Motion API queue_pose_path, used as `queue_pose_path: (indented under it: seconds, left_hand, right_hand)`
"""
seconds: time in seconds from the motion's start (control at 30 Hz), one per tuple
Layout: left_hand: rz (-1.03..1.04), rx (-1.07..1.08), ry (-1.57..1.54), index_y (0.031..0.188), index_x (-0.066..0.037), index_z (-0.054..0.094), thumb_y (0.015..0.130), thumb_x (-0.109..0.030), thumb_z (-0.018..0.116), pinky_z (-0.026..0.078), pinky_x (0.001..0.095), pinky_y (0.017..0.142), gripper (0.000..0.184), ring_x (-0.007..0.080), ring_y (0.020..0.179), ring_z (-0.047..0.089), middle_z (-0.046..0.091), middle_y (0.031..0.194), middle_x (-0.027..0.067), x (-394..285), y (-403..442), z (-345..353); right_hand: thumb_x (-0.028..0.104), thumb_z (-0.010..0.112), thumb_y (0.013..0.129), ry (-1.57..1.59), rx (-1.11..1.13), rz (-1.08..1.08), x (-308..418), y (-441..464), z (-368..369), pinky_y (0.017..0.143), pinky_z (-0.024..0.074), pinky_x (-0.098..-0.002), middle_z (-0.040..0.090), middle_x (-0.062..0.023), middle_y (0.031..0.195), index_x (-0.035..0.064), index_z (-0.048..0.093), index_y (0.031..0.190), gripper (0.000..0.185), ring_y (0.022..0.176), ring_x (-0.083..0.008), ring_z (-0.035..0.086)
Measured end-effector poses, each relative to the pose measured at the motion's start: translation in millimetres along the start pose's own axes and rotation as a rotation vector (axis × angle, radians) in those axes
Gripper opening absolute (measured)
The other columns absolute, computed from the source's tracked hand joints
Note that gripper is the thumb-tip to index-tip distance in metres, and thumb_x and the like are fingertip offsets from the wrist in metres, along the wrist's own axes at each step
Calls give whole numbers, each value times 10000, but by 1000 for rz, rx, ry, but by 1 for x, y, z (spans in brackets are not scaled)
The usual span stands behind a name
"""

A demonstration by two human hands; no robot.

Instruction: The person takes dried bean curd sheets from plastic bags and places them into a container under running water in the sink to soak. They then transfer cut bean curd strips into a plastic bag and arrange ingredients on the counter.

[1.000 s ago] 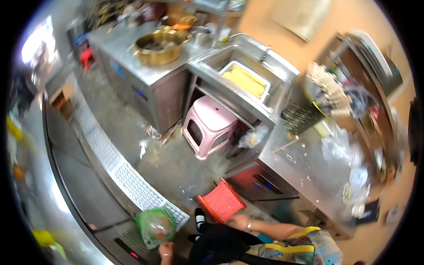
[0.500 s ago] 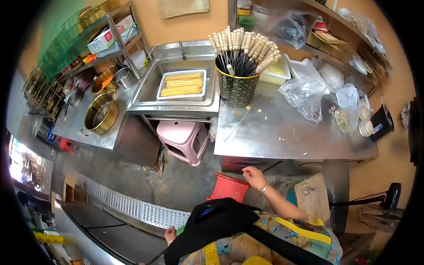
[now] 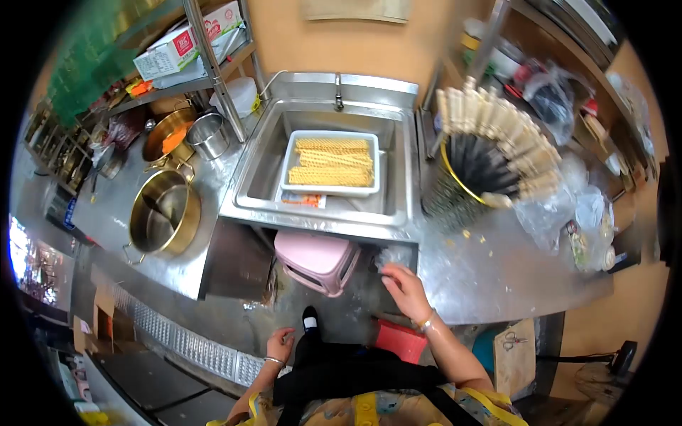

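My right hand (image 3: 403, 290) is held out in the air, empty, with its fingers loosely bent and apart, in front of the counter edge right of the sink. My left hand (image 3: 280, 345) hangs low above the floor, fingers partly spread, with nothing in it. Ahead stands a steel sink (image 3: 255, 170). Inside it rests a white tray (image 3: 290, 157) with several yellow ridged strips (image 3: 330, 174), whose kind I cannot make out. To the right, a dark patterned bucket (image 3: 447, 202) with a gold rim holds many wooden-handled skewers (image 3: 490, 117).
A pink stool (image 3: 316, 257) stands under the sink, and a red basket (image 3: 400, 341) is on the floor. On the left counter sit a brass pot (image 3: 186, 220) and a steel pot (image 3: 207, 136). Scissors (image 3: 513, 341) lie on a board at right. Plastic bags (image 3: 543, 220) cover the right counter's back.
My view has moved forward, nearer the sink and the skewer bucket. My left hand has come forward into fuller view and a foot now shows. Both hands stay empty.
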State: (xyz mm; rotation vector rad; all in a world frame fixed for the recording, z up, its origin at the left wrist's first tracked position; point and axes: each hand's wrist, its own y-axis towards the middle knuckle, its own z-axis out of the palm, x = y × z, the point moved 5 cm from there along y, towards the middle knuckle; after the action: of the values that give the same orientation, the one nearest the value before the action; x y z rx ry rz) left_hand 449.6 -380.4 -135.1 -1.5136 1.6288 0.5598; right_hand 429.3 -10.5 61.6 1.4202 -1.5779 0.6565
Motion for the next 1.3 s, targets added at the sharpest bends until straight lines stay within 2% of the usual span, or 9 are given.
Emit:
queue_pose_path:
  seconds: [0.2, 0.33, 0.43, 0.53, 0.67, 0.93, 1.03, 1.13, 1.3]
  left_hand:
    - [-234, 11, -317, 1026, -22, 617, 830, -65, 597, 477, 286, 790, 201, 171, 888, 616, 656, 962, 98, 62, 62, -44]
    - [-442, 178, 214, 1032, -24, 598, 853, -235, 568, 491, 360, 753, 278, 280, 846, 627, 641, 944, 131, 190, 31, -56]
    - [-661, 215, 108, 1030, -24, 597, 854, -230, 569, 490, 354, 744, 273, 273, 834, 623, 640, 934, 127, 216, 1, -85]
    - [-778, 250, 36, 1027, -23, 596, 855, -225, 570, 489, 348, 734, 267, 265, 822, 620, 638, 925, 123, 217, -14, -100]
    - [-803, 290, 3, 1024, -22, 595, 857, -219, 571, 488, 340, 722, 259, 254, 806, 615, 637, 912, 117, 203, -6, -103]
    - [-538, 405, -47, 1017, -21, 593, 860, -206, 574, 485, 324, 697, 244, 233, 775, 606, 633, 886, 106, 162, 101, -88]
    - [-386, 503, -35, 1015, -20, 592, 861, -201, 575, 484, 318, 687, 238, 225, 763, 603, 632, 877, 102, 113, 174, -67]
    - [-233, 604, -25, 1012, -19, 592, 862, -196, 575, 483, 312, 678, 233, 217, 751, 599, 631, 867, 98, 47, 224, -41]
    - [-79, 775, -21, 1008, -18, 590, 864, -188, 577, 482, 302, 662, 223, 204, 731, 593, 629, 851, 91, -41, 244, -8]
  right_hand:
    - [320, 597, 824, -321, 17, 31, -92, 257, 118, 1008, 348, -379, 381, -223, 1348, 61, 530, 1197, 459, 1213, -355, 408]
    - [405, 605, 792, -581, 1, 211, -158, 377, 173, 1060, 259, -431, 242, -198, 1443, 163, 468, 1300, 580, 1307, -367, 268]
    - [452, 582, 788, -705, 110, 392, -182, 407, 215, 1083, 163, -486, 191, -186, 1467, 235, 449, 1319, 588, 1342, -366, 191]
    - [513, 543, 798, -799, 125, 370, -188, 411, 241, 1075, 118, -532, 187, -159, 1476, 302, 410, 1344, 600, 1354, -342, 179]
    - [447, 499, 842, -805, 169, 241, -189, 412, 246, 1057, 188, -522, 217, -149, 1463, 282, 463, 1298, 486, 1331, -340, 232]
    - [462, 563, 786, -699, 152, 327, -184, 388, 234, 1044, 201, -560, 319, -176, 1408, 180, 405, 1337, 639, 1317, -341, 267]
    - [366, 641, 742, -549, -17, 65, -96, 315, 190, 934, 337, -539, 516, -155, 1190, 121, 571, 1131, 466, 1159, -327, 440]
    - [273, 592, 821, -442, -12, -11, -43, 223, 130, 916, 399, -428, 579, -142, 1101, 95, 569, 1140, 366, 1082, -309, 515]
    - [228, 562, 855, -60, 45, 318, -10, 84, 31, 862, 450, -363, 602, -134, 1048, 49, 590, 1077, 286, 987, -285, 571]
